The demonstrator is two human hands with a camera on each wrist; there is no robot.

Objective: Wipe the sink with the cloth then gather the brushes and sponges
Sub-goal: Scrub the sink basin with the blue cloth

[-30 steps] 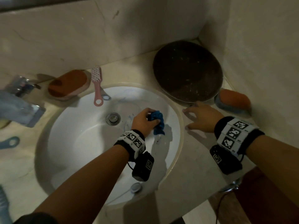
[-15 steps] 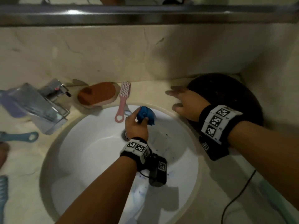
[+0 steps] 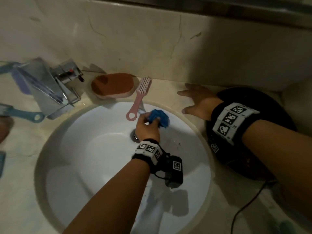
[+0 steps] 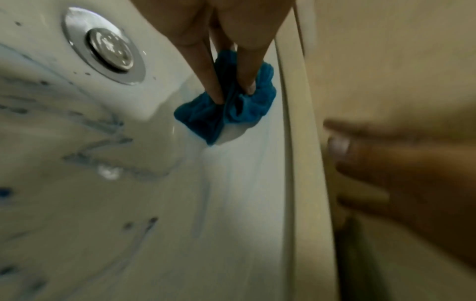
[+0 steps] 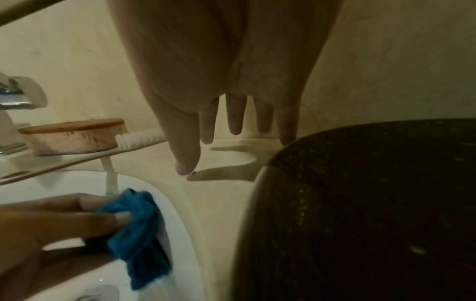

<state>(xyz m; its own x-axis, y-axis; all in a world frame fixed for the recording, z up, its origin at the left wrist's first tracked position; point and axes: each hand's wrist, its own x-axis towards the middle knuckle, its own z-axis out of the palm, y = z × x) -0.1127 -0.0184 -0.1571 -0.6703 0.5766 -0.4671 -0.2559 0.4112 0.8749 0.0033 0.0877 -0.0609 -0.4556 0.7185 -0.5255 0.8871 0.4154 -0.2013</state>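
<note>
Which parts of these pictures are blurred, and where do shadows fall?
Head view: faucet is motion-smeared; left arm shadows the sink. Left wrist view: right hand is blurred, cloth sharp. Right wrist view: fingers shadow the counter.

Blue cloth [image 3: 158,118] — white sink [image 3: 94,157] — pink brush [image 3: 140,97], orange sponge [image 3: 113,84].

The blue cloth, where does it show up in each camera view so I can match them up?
Head: blue cloth at centre, on the sink's far wall, gripped by the left hand.
Left wrist: upper centre, pinched under the fingertips, right of the drain.
Right wrist: lower left.
Shared landmark: the sink rim, just right of the cloth.
</note>
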